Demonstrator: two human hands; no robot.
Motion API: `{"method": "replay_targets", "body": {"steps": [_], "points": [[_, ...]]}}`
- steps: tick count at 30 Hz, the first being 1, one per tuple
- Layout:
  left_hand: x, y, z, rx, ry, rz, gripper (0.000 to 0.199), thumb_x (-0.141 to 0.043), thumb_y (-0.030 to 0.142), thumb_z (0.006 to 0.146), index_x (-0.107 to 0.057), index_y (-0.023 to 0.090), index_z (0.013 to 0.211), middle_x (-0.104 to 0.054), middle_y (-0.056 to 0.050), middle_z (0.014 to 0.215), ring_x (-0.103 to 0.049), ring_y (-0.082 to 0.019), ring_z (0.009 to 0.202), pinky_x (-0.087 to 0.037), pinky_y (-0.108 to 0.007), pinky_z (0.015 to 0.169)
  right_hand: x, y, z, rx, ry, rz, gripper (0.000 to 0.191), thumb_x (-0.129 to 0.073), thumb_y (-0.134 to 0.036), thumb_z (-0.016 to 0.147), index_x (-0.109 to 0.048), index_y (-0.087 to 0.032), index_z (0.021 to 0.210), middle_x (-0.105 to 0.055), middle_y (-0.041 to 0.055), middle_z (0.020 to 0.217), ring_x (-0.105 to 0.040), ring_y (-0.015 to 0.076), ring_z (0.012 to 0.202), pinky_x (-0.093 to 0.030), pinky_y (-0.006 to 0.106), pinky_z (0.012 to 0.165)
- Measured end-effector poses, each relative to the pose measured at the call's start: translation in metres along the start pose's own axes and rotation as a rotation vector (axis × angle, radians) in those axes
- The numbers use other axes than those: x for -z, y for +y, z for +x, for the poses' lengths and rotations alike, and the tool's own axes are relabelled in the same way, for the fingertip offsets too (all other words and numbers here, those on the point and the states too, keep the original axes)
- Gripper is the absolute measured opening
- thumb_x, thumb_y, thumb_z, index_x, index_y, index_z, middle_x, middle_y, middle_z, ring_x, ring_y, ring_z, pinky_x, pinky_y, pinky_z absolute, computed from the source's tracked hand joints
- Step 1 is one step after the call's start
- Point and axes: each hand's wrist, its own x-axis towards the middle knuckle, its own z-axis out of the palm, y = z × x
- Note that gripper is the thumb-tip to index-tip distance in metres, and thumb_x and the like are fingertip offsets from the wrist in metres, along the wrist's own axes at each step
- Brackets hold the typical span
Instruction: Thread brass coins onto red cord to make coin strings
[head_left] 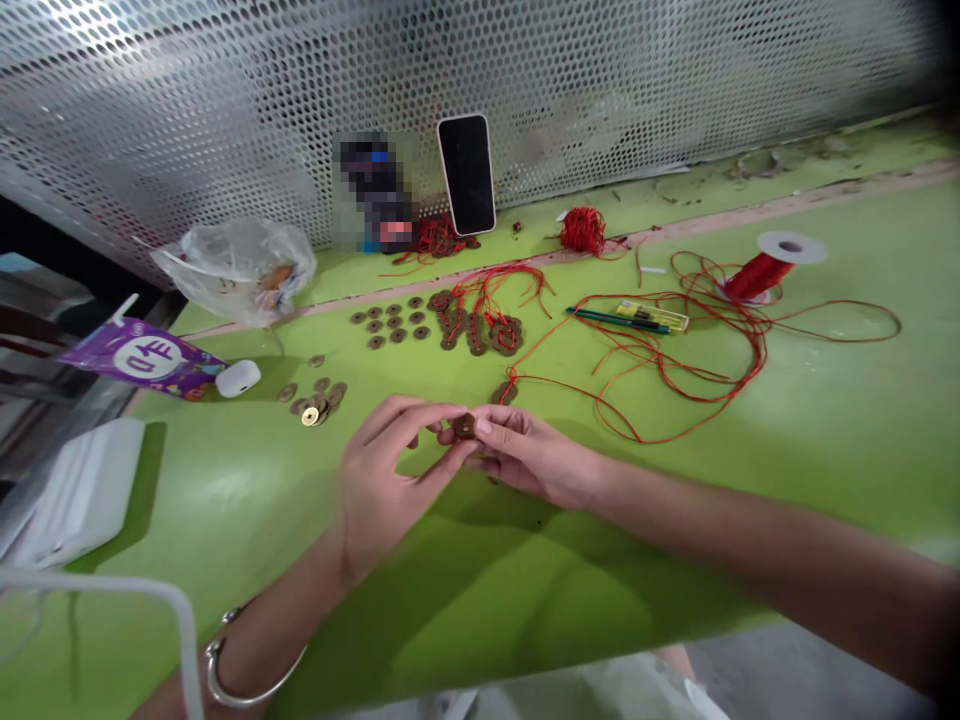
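Note:
Both my hands meet over the green table's near half. My left hand and my right hand pinch a dark bronze coin with a square hole, fingertips close together. Just beyond them lies a small stack of coins with red cord around it. Farther back are rows of loose coins and several strung coins with red cord ends. To the left sits a loose coin pile, one coin brighter gold.
A red cord spool, green pen and tangled cord lie right. A phone leans on the perforated metal panel. A plastic bag, purple packet, white case and white box stand left.

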Motion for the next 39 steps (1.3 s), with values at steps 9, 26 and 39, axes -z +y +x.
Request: {"method": "replay_targets", "body": {"steps": [9,26,39], "points": [[0.020,-0.062,0.017,0.214,0.027,-0.092,0.026,-0.057,0.037,0.088,-0.062,0.020,0.107,-0.061,-0.001,0.092,-0.053,-0.012,0.073,-0.045,-0.026,0.065,-0.004,-0.002,0.000,-0.030,0.076,0.092,0.030,-0.082,-0.038,0.063,-0.072,-0.020,0.086,-0.072,0.0002,0.087,-0.064,0.0041,0.072,-0.048,0.015,0.073],[0.047,-0.183,0.014,0.566,-0.166,0.603,0.027,-0.053,0.036,0.082,-0.064,0.016,0.096,-0.060,-0.009,0.093,-0.053,-0.027,0.099,-0.032,-0.039,0.095,-0.004,0.000,0.000,-0.045,0.064,0.099,0.029,-0.082,-0.037,0.063,-0.073,-0.022,0.087,-0.072,0.0008,0.093,-0.061,0.0039,0.070,-0.048,0.019,0.075],[0.056,-0.199,0.009,0.585,-0.110,0.367,0.020,-0.061,0.041,0.073,-0.061,0.021,0.076,-0.057,-0.004,0.079,-0.049,-0.029,0.104,-0.032,-0.038,0.093,-0.004,-0.001,0.000,-0.043,0.065,0.105,0.031,-0.083,-0.036,0.062,-0.073,-0.021,0.086,-0.072,0.0006,0.090,-0.061,0.0034,0.066,-0.050,0.018,0.072]]}}
